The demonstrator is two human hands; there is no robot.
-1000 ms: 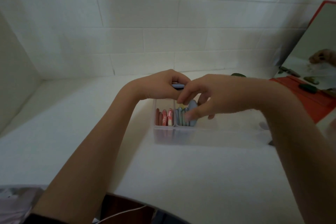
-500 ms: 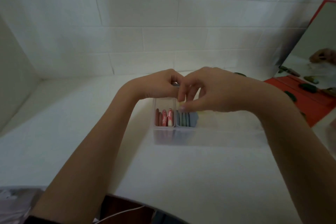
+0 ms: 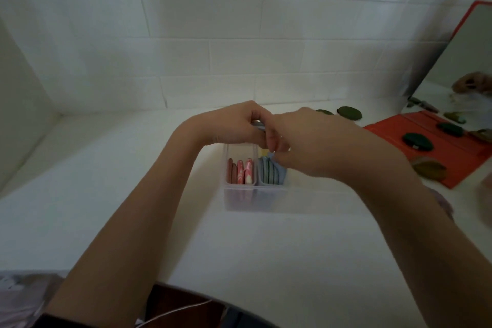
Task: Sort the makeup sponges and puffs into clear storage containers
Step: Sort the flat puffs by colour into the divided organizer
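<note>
White counter (image 3: pixel 266 253) with clear container (image 3: pixel 255 198), orange tray (image 3: pixel 436 141), green puffs (image 3: pixel 349 113).

The right hand (image 3: pixel 306 146) has dropped lower over the container (image 3: pixel 255 194), its fingertips now pressing onto the blue puffs (image 3: pixel 271 173) in the second compartment.

Left grip (image 3: pixel 239 125), right grip (image 3: pixel 306 146) curled, touching.

One clear container (image 3: pixel 241 196); four pink puffs (image 3: pixel 239 172); two hands (image 3: pixel 266 130).
</note>
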